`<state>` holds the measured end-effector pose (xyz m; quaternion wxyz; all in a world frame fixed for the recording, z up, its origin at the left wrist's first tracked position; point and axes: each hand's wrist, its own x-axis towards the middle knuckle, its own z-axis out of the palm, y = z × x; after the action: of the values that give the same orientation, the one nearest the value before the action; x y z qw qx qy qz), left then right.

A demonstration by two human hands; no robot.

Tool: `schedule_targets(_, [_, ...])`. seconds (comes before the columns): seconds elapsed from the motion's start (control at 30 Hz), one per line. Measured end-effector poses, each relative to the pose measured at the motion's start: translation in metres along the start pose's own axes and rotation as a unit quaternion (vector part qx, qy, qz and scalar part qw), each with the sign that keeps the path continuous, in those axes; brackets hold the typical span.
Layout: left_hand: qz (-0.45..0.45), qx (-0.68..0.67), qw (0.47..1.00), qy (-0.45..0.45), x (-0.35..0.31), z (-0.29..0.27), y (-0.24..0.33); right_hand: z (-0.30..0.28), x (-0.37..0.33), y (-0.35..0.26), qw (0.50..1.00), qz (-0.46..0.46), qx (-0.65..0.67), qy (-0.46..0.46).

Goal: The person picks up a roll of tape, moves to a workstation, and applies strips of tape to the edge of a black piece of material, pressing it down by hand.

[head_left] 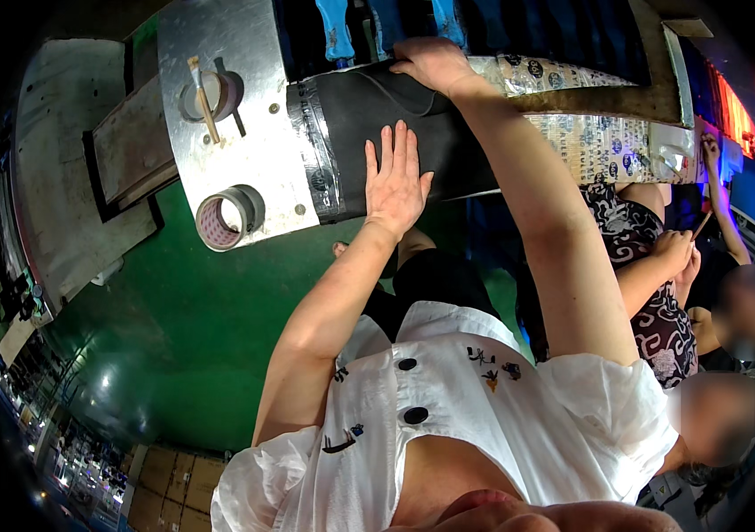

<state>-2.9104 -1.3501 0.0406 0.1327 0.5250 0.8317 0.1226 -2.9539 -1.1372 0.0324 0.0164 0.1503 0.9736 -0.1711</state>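
Observation:
My left hand [395,182] lies flat, fingers stretched out together, on a smooth black sheet [346,115] over the near part of the work surface. My right hand [435,66] reaches to the sheet's far edge, its fingers bent and pointing left. What those fingers hold, if anything, is hidden. A thin curved edge [395,99] shows on the black below that hand. Just beyond lie several blue strip-like pieces, one of them a blue piece [335,31] left of the right hand, on a dark shiny surface [546,40].
On the metal plate [258,168] at left, a brush [204,102] rests across a round container [191,99]. A tape roll [220,222] stands at its near corner. Printed clear tape [572,133] covers the surface at right. Co-workers sit at right, one co-worker's hand [674,253] holding a thin stick.

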Motion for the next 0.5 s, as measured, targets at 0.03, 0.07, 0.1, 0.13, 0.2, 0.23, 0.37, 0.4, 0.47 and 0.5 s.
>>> schedule_targets(0.03, [-0.001,0.002,1.0,0.006,0.0,0.001,0.0,0.0,0.001,0.002,1.0,0.012,0.006,0.003])
schedule_targets(0.07, [0.004,-0.002,1.0,0.015,-0.001,0.001,0.0,-0.001,0.002,0.004,1.0,0.017,0.011,-0.016])
schedule_targets(0.1, [-0.001,0.005,1.0,0.01,-0.001,0.002,0.001,-0.004,0.003,0.005,0.997,0.03,0.052,-0.04])
schedule_targets(0.13, [-0.002,0.004,1.0,0.013,-0.001,0.002,0.001,-0.009,0.005,0.006,0.993,0.052,0.083,-0.071])
schedule_targets(0.2, [0.0,0.005,1.0,0.014,-0.002,0.003,0.001,-0.024,0.008,0.003,0.989,0.043,0.136,-0.031])
schedule_targets(0.23, [-0.001,0.006,1.0,0.015,-0.002,0.003,0.0,-0.032,0.007,-0.001,0.983,0.079,0.164,-0.013])
schedule_targets(0.37, [0.005,0.0,1.0,0.024,-0.002,0.004,0.001,-0.054,-0.044,-0.029,0.941,-0.001,0.242,0.237])
schedule_targets(0.4, [0.009,-0.005,1.0,0.026,-0.002,0.003,0.0,-0.049,-0.066,-0.043,0.943,0.046,0.203,0.26])
schedule_targets(0.47, [0.002,0.008,1.0,0.017,-0.002,0.003,0.0,-0.03,-0.11,-0.064,0.942,0.043,0.118,0.31])
schedule_targets(0.5, [0.007,0.006,1.0,0.013,-0.002,0.003,0.001,-0.02,-0.127,-0.067,0.945,0.036,0.079,0.315])
